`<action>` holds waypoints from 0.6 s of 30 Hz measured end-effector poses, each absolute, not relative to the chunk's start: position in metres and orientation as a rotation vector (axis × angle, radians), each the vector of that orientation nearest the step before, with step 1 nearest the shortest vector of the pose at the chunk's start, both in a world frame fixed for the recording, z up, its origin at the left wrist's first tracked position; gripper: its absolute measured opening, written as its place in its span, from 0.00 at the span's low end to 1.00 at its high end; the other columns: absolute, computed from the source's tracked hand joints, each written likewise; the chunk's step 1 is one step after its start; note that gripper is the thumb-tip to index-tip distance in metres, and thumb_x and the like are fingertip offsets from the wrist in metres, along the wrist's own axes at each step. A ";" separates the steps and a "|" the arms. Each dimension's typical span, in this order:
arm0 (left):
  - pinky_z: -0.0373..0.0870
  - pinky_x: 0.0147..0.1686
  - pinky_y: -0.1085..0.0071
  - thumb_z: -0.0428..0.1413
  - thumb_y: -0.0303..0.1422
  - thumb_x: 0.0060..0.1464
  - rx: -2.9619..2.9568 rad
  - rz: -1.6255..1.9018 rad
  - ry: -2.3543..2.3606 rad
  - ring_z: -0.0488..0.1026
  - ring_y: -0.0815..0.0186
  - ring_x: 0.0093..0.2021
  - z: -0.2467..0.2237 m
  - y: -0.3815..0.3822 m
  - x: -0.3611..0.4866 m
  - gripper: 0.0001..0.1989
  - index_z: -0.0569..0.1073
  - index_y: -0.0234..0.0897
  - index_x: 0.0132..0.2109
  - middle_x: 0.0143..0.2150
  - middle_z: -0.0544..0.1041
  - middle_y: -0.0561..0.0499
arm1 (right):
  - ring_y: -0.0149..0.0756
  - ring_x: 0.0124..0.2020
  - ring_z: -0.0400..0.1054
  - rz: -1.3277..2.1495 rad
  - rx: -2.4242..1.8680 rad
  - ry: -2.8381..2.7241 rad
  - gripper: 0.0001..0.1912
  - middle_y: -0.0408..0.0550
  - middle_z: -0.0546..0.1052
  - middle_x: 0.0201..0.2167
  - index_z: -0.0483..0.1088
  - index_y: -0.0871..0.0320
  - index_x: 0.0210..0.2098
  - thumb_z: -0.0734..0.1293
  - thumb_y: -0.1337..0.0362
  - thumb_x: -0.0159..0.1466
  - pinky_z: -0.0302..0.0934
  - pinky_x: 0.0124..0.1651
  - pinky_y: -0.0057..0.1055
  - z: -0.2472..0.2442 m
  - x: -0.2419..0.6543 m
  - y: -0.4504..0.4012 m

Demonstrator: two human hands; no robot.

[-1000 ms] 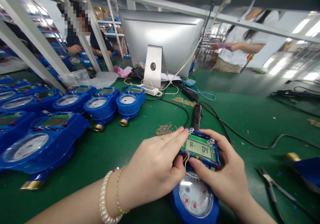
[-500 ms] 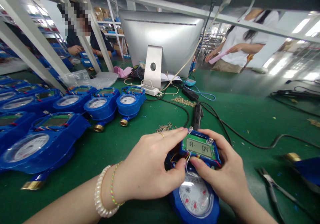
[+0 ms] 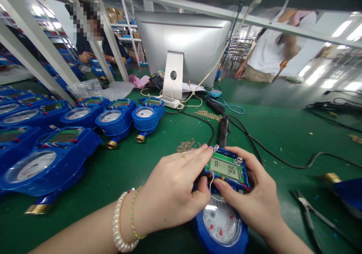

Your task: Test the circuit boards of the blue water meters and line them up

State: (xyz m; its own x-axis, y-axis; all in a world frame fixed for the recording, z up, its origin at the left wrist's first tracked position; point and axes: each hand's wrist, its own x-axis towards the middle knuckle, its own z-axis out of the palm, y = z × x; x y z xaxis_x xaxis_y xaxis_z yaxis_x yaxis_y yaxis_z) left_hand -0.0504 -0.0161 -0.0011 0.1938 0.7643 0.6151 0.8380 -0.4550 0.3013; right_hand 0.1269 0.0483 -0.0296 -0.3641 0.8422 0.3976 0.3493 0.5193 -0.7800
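A blue water meter point(image 3: 220, 223) lies on the green table in front of me, its round dial towards me. At its far end a circuit board with a lit display point(image 3: 224, 167) reads "A- 05", and thin coloured wires run along the near edge. My left hand point(image 3: 175, 186) is closed on the left side of this display end, fingertips at the board's upper left corner. From the right, my right hand point(image 3: 251, 193) grips the same housing, its thumb below the display and its fingers round the far side, partly hidden.
Several blue water meters point(image 3: 113, 120) stand at the left. Ahead are a monitor point(image 3: 183, 35), small piles of screws point(image 3: 185, 145), a black-handled tool point(image 3: 223, 131) and cables. Pliers point(image 3: 305, 205) and another blue body point(image 3: 347, 191) lie at right. Two people are beyond the table.
The display went from "A- 04" to "A- 05". My left hand shifted slightly, its thumb tucking further in. The person at right raised an arm.
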 end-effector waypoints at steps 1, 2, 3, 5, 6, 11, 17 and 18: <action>0.69 0.56 0.71 0.53 0.23 0.49 -2.363 -1.115 -1.560 0.73 0.63 0.55 -0.001 -0.015 -0.052 0.24 0.69 0.22 0.55 0.54 0.75 0.39 | 0.41 0.39 0.74 0.757 -0.977 -1.935 0.29 0.50 0.75 0.45 0.64 0.53 0.51 0.73 0.56 0.52 0.71 0.46 0.38 -0.030 0.127 0.049; 0.68 0.57 0.71 0.53 0.22 0.49 -2.378 -1.125 -1.547 0.72 0.64 0.55 0.000 -0.015 -0.053 0.24 0.69 0.22 0.55 0.54 0.75 0.39 | 0.41 0.39 0.74 0.758 -0.981 -1.935 0.29 0.50 0.75 0.45 0.65 0.53 0.51 0.73 0.56 0.52 0.71 0.46 0.38 -0.029 0.127 0.049; 0.68 0.57 0.72 0.53 0.23 0.50 -2.393 -1.142 -1.546 0.72 0.64 0.55 0.001 -0.014 -0.055 0.24 0.69 0.23 0.56 0.54 0.75 0.39 | 0.41 0.39 0.74 0.758 -0.984 -1.934 0.29 0.50 0.75 0.45 0.65 0.53 0.51 0.73 0.56 0.52 0.71 0.46 0.38 -0.029 0.127 0.050; 0.67 0.57 0.73 0.53 0.24 0.50 -2.443 -1.168 -1.588 0.72 0.65 0.55 0.005 -0.014 -0.058 0.25 0.69 0.24 0.56 0.55 0.74 0.40 | 0.41 0.39 0.74 0.760 -0.989 -1.934 0.28 0.50 0.75 0.45 0.65 0.54 0.51 0.73 0.57 0.52 0.71 0.46 0.38 -0.029 0.127 0.050; 0.67 0.57 0.73 0.54 0.26 0.50 -2.472 -1.175 -1.623 0.72 0.65 0.55 0.007 -0.015 -0.058 0.25 0.69 0.25 0.57 0.56 0.74 0.40 | 0.41 0.39 0.74 0.761 -0.990 -1.935 0.28 0.50 0.75 0.44 0.65 0.54 0.51 0.73 0.57 0.52 0.71 0.46 0.38 -0.029 0.127 0.051; 0.68 0.55 0.75 0.57 0.31 0.51 -2.469 -1.242 -1.746 0.74 0.65 0.54 0.012 -0.015 -0.058 0.25 0.71 0.27 0.56 0.55 0.75 0.42 | 0.41 0.40 0.74 0.780 -0.979 -1.934 0.28 0.50 0.75 0.45 0.64 0.53 0.51 0.72 0.57 0.53 0.71 0.47 0.39 -0.028 0.127 0.051; 0.70 0.54 0.74 0.56 0.29 0.52 -2.432 -1.234 -1.655 0.74 0.66 0.52 0.005 -0.012 -0.059 0.22 0.71 0.29 0.55 0.54 0.76 0.44 | 0.38 0.38 0.75 0.775 -0.958 -1.933 0.28 0.48 0.76 0.43 0.65 0.53 0.51 0.73 0.57 0.52 0.72 0.44 0.34 -0.026 0.126 0.050; 0.70 0.55 0.73 0.56 0.28 0.53 -2.433 -1.223 -1.644 0.74 0.66 0.53 0.005 -0.011 -0.059 0.22 0.70 0.29 0.56 0.54 0.76 0.44 | 0.38 0.37 0.75 0.774 -0.953 -1.929 0.27 0.48 0.76 0.43 0.65 0.53 0.50 0.73 0.57 0.52 0.72 0.43 0.32 -0.025 0.126 0.050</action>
State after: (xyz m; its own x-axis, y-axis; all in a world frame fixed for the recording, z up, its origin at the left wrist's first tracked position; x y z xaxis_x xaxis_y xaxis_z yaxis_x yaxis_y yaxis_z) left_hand -0.0594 -0.0113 0.0050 0.1703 0.8052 0.5679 0.7753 -0.4652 0.4271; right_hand 0.1256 0.0502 -0.0252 -0.3680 0.8380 0.4029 0.3271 0.5222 -0.7876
